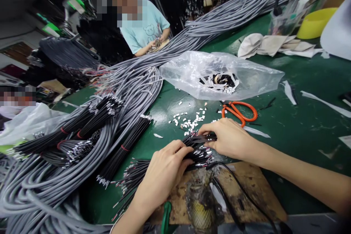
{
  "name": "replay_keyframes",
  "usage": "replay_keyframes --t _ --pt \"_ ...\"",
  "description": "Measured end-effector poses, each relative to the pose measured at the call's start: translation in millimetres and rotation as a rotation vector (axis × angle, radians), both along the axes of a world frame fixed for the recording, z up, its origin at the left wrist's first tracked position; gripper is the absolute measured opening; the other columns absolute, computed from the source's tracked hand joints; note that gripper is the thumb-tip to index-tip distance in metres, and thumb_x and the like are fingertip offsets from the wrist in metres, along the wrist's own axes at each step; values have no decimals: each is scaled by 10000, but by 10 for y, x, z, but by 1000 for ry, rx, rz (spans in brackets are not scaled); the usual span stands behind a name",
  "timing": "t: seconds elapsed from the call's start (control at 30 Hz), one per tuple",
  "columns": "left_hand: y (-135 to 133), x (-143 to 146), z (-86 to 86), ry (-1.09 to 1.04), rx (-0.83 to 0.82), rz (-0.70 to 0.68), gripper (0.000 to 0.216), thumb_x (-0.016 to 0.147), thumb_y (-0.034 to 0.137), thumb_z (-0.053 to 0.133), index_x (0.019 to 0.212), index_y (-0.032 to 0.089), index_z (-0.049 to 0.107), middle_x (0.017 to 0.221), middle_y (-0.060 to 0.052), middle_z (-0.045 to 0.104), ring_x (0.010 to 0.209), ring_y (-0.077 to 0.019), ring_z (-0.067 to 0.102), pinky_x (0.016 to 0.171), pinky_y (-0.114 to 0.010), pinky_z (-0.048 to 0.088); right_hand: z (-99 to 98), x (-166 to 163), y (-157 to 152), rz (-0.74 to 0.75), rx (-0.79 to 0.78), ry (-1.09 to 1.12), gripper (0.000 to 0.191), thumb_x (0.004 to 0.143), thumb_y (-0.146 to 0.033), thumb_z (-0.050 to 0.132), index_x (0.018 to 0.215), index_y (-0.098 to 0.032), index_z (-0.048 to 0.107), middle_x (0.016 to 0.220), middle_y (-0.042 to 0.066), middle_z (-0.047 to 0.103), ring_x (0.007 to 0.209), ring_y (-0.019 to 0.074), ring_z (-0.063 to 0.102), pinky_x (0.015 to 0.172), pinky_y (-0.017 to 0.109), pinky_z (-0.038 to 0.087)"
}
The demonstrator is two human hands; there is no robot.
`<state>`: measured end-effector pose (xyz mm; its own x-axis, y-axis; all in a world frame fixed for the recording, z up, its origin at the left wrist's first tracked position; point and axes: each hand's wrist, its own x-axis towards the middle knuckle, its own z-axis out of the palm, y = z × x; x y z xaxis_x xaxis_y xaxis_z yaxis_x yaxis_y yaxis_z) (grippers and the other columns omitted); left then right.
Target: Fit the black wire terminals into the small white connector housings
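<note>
My left hand (167, 164) is curled over a loose pile of short black wires (137, 172), with thumb and fingers around some of them. The wires' ends are stripped, some reddish, others silvery. In my right hand (229, 137) a dark, flat, pointed tool (201, 139) is pinched, its tip at the wires by my left fingertips. Its exact kind is hard to make out. Orange-handled scissors (242, 113) lie just beyond my right hand. Small white scraps (193, 122) are scattered ahead of both hands. Below the wires is a stained wooden board (255, 186).
Grey cable coils (117, 76) cross the table from lower left to upper right. Tied black wire bundles (124, 148) lie at left. A clear plastic bag (178, 69) with scraps sits ahead. A dirty yellowish object (203, 214) and a green handle (166, 215) are near me. A person (145, 25) works opposite.
</note>
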<state>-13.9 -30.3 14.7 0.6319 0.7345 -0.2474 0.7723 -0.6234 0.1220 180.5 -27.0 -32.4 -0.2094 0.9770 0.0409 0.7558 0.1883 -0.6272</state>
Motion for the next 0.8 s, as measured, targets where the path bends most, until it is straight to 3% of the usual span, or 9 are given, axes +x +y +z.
replay_keyframes --t 0.23,0.4,0.57,0.8 --pt "-4 17 43 105 35 -38 222 908 255 470 1110 216 554 977 -43 567 880 -208 565 708 -328 470 -22 -55 11 -28 9 -63 218 731 -235 633 923 -311 702 786 -10 720 750 193 661 534 248 327" --pt "54 79 98 183 65 -107 141 883 270 512 948 167 582 889 -45 568 832 -218 557 667 -328 450 -26 -73 46 -19 5 -55 222 724 -213 617 901 -323 695 804 -30 723 773 188 662 555 247 343" --pt "137 30 3 104 81 -179 116 807 249 603 832 157 536 836 -30 551 811 -209 540 657 -314 425 -17 -64 61 -8 -1 -65 227 716 -190 595 869 -326 693 785 -35 716 749 184 655 541 243 336" --pt "156 -38 -62 10 56 -149 67 859 213 530 905 165 533 871 -40 568 816 -202 546 666 -302 421 -13 -29 55 -14 -32 -64 246 708 -187 599 889 -322 696 814 -23 720 780 198 659 552 249 348"
